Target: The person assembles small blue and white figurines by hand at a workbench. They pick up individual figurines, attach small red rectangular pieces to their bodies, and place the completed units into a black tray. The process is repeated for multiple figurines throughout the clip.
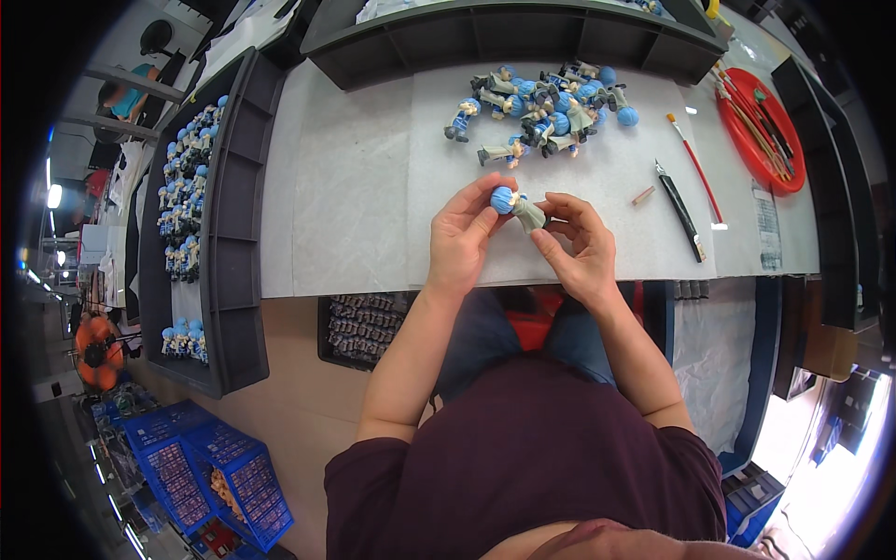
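Between my hands, just above the near part of the white table, is a small figurine (529, 214) with blue hair and a pale grey-green cape. My left hand (460, 233) pinches it by the blue head. The fingers of my right hand (581, 245) close on its lower end, by the cape. Its front is turned away and partly hidden. Beyond my hands lies a loose heap of similar blue-haired figurines (551, 107), with dark boots showing on several.
A black tray (238, 233) with rows of figurines stands at the left. Another dark tray (513, 42) spans the back. To the right lie a red-handled brush (695, 168), a black craft knife (681, 213) and a red dish (795, 140) of brushes. Blue crates (210, 467) sit at lower left.
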